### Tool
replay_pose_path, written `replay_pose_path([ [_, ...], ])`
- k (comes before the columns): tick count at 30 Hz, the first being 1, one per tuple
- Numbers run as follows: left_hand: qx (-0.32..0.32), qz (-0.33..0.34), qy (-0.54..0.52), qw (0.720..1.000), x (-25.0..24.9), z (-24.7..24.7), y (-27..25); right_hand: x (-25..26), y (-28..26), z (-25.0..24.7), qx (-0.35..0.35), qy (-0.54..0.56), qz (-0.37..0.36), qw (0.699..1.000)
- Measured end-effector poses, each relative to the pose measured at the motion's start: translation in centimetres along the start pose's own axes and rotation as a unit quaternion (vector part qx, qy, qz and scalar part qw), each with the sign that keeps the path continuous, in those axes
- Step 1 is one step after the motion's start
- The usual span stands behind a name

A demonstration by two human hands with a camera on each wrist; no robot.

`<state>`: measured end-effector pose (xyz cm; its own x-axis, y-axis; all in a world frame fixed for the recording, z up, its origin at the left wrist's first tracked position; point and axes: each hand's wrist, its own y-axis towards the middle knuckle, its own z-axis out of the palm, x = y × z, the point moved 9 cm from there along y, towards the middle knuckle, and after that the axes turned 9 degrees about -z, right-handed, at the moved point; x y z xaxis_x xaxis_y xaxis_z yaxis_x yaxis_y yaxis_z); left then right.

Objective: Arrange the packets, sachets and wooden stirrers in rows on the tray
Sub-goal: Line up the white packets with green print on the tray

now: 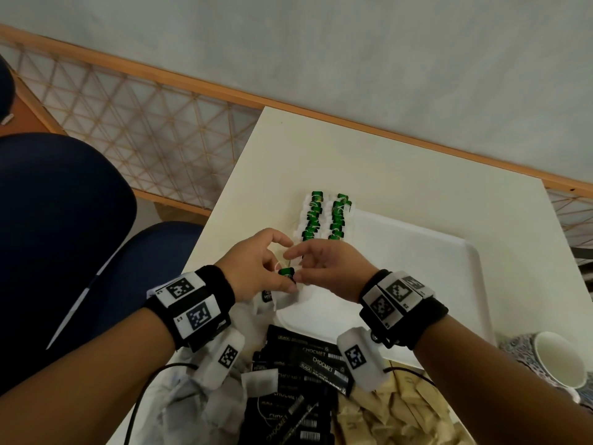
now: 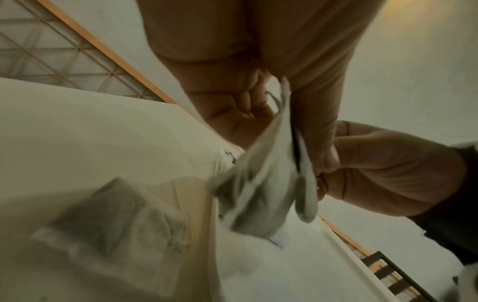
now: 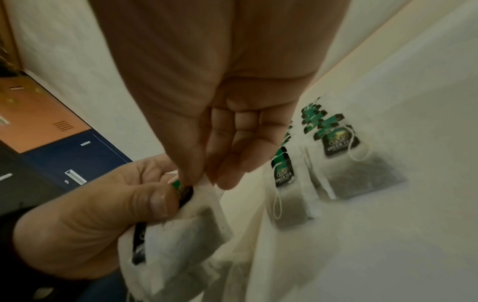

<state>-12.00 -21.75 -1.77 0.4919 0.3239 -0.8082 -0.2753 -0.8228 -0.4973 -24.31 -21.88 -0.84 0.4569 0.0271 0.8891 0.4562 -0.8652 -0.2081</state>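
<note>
My left hand (image 1: 282, 268) grips a small bunch of white tea bags (image 3: 181, 235) with green-and-black tags (image 1: 286, 273), just above the near left corner of the white tray (image 1: 417, 268). My right hand (image 1: 293, 266) pinches the top edge of one bag in that bunch between thumb and fingers (image 3: 225, 153). Two rows of tea bags (image 1: 313, 216) (image 1: 338, 216) lie side by side at the tray's far left end. A pile of black sachets (image 1: 305, 380) and brown paper-wrapped stirrers (image 1: 401, 412) lies in front of the tray.
Several loose tea bags (image 1: 199, 406) lie on the table at the lower left, one (image 2: 111, 214) close under my left wrist. A white cup (image 1: 561, 358) stands at the right edge. The table's left edge borders a dark blue chair (image 1: 64, 220).
</note>
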Motion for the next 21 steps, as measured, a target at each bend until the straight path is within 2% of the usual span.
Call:
replay_pose_path([
  [6, 0.046, -0.013, 0.035, 0.998, 0.7, 1.0, -0.3, -1.1, -1.3, -0.9, 0.005, -0.104, 0.014, 0.994],
  [12, 0.019, -0.023, 0.059, 0.998, 1.2, -0.6, -0.1, -4.3, -2.5, -2.8, 0.009, -0.214, 0.056, 0.975],
  [21, -0.033, -0.001, 0.063, 0.997, 0.2, -2.1, 0.4, -6.4, -2.6, -6.4, -0.114, -0.202, 0.101, 0.967],
])
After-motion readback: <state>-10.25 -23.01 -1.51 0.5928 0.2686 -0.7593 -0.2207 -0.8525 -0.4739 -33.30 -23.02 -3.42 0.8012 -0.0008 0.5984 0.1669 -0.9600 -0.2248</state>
